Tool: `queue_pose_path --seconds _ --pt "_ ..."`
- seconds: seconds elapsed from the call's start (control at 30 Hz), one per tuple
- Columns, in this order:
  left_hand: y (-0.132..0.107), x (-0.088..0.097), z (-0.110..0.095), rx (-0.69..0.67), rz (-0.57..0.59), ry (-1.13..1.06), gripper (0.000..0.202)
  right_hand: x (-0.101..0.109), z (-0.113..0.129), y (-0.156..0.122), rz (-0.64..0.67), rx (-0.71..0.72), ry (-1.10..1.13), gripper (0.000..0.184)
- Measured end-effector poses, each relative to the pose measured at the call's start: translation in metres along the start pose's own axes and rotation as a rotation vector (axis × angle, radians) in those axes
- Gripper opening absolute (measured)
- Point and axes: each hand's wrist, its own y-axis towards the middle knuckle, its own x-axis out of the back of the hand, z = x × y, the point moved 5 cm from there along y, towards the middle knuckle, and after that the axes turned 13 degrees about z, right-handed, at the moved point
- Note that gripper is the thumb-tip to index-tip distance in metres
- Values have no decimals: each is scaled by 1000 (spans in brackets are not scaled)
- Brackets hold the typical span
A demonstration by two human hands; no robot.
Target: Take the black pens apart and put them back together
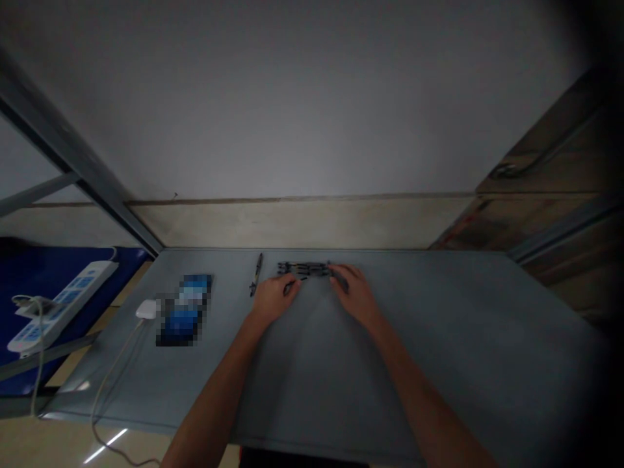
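Several dark pens (307, 268) lie side by side in a small bunch near the back of the grey table. My left hand (273, 300) is at the front left of the bunch, fingers curled in a pinch around a dark, slim thing that looks like a pen; the fingers hide most of it. At the bunch's right end, my right hand (359, 298) has its thumb and fingers around the pens' ends, with a dark part showing between them. To the left of my left hand, a single dark pen (256, 274) lies apart on the table.
A pixelated blue-screened device (185, 311) lies at the left, beside a white charger (147, 309) with its cable. A white power strip (63, 305) rests on a blue surface further left. Metal frame posts (117, 205) and a wall bound the grey table (468, 344).
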Motion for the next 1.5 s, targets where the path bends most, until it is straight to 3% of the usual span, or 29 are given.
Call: queue_pose_path --seconds 0.1,0.27,0.43,0.63,0.9,1.17,1.5 --pt "-1 -1 -2 -11 -6 6 43 -4 5 -2 -16 -68 186 32" --pt "-3 -6 -12 -90 19 24 43 -34 17 -5 254 -93 619 40" --pt "-3 -11 -16 -148 59 21 37 -45 24 -6 370 -34 652 33" --pt "1 -7 -1 -37 1 -163 42 -32 16 -2 284 -116 696 31" --pt "8 -8 8 -15 -49 -532 44 -25 14 -2 236 -166 723 32" --pt "11 -17 13 -10 -17 -680 45 -21 18 -2 218 -180 738 27" --pt "10 -14 4 -49 -28 -718 35 -39 4 -4 154 -219 965 25"
